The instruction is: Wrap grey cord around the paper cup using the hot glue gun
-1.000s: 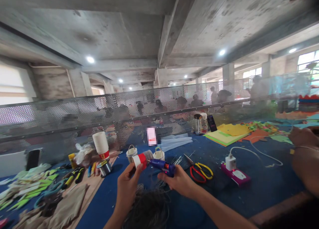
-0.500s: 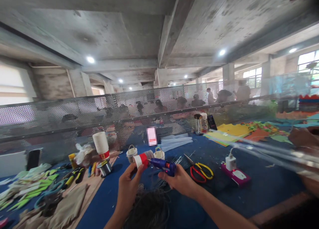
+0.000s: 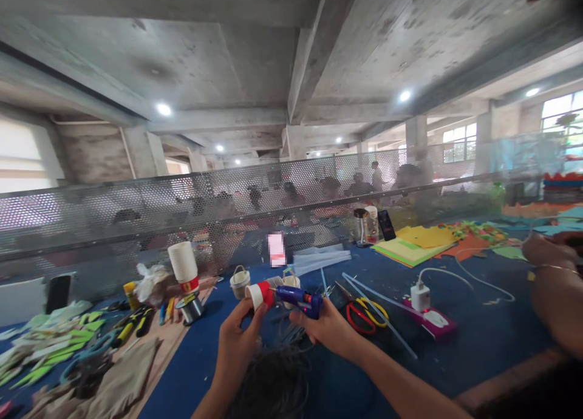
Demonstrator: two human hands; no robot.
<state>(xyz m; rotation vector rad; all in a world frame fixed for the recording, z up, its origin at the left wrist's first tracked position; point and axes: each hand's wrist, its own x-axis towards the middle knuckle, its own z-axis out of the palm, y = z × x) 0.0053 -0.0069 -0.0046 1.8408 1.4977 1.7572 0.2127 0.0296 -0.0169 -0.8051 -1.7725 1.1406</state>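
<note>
My left hand (image 3: 239, 328) grips a white paper cup with a red band (image 3: 257, 295), tilted on its side in front of me. My right hand (image 3: 324, 329) is closed around a blue glue gun (image 3: 298, 299). Its nozzle points left and meets the cup's red part; whether it touches cannot be made out. Just behind the cup stand two small white cups with handles, one at the left (image 3: 240, 282) and one partly hidden by the gun (image 3: 291, 282). Under my hands lies a dark tangle of thin strands (image 3: 273, 379).
Scissors with red and yellow handles (image 3: 367, 316), long translucent sticks (image 3: 394, 322) and a purple power strip (image 3: 432, 323) lie to the right. Stacked paper cups (image 3: 183, 264) and a wire spool (image 3: 190, 308) stand left. A co-worker's hand (image 3: 551, 255) is at the right edge.
Long translucent sticks now rest by the scissors and power strip; before, a blurred translucent streak crossed the right side. The co-worker's arm has shifted slightly. My hands have barely moved.
</note>
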